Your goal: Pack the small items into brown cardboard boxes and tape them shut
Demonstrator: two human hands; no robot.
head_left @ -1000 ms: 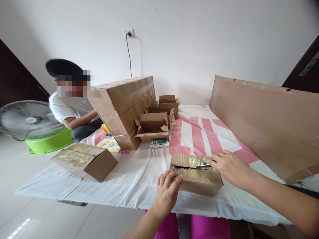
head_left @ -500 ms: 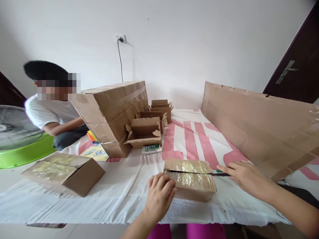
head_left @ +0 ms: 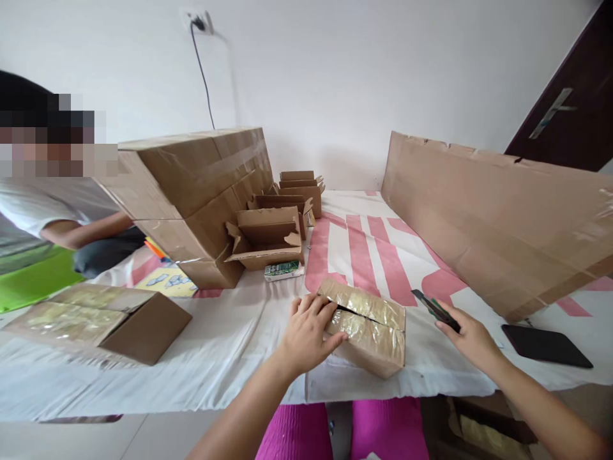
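Observation:
A small cardboard box [head_left: 368, 326] with shiny tape over its top lies in front of me, turned at an angle. A dark slit runs along the middle of its top. My left hand [head_left: 311, 329] grips the box's left end, fingers over the top by the slit and thumb at the near side. To the right of the box, my right hand [head_left: 462, 329] is closed around a box cutter [head_left: 438, 311], dark with a bit of green. Its blade end points up and left, apart from the box.
Another taped box [head_left: 96, 319] lies at the left. Behind it stand stacked boxes [head_left: 191, 185], with open boxes [head_left: 268, 236] and a small green-and-white carton [head_left: 282, 271] alongside. A large cardboard panel [head_left: 483, 211] and a black flat object [head_left: 546, 345] are at right. A person [head_left: 62, 204] sits far left.
The box cutter has come out of the slit at the box's right end and away to the right. The box has turned, its right end nearer me. My view has shifted.

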